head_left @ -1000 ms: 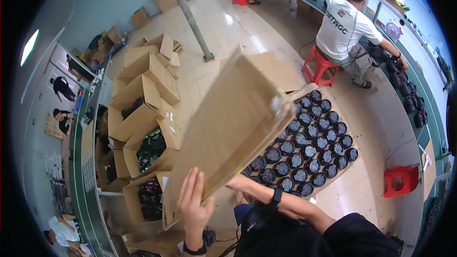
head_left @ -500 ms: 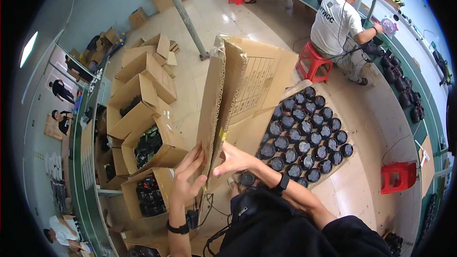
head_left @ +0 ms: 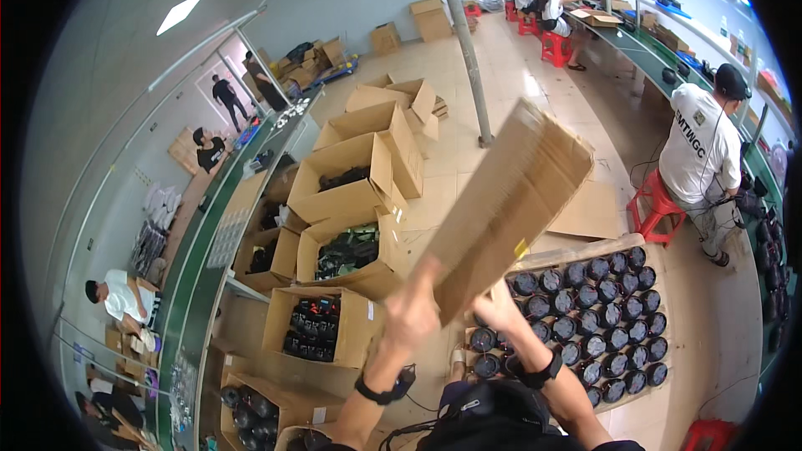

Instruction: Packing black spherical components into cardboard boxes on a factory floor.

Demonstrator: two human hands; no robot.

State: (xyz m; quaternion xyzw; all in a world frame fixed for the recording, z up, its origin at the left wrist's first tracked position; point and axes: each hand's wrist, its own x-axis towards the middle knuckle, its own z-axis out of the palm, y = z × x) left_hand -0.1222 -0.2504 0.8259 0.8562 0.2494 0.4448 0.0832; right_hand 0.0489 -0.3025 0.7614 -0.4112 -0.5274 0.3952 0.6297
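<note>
A folded-flat cardboard box (head_left: 510, 205) is held up in front of me, tilted with its top leaning to the right. My left hand (head_left: 411, 309), a little blurred, grips its lower left edge. On the lower right edge, my right hand (head_left: 499, 309) is closed round the cardboard, its fingers partly hidden behind it. Below and to the right, rows of round black units (head_left: 590, 323) stand on a cardboard sheet on the floor, close to my right forearm.
Open cartons line the left, one holding dark parts (head_left: 314, 323), another green-black pieces (head_left: 351, 249). A metal pole (head_left: 464, 50) rises beyond the box. At right, a person (head_left: 697, 138) sits on a red stool (head_left: 656, 207) by a long green workbench. Another green bench (head_left: 196, 238) runs along the left.
The cardboard box has gone from nearly upright to tilted rightward, now showing its broad side. Both hands still grip it. My view has swung left and up, so the room appears shifted right.
</note>
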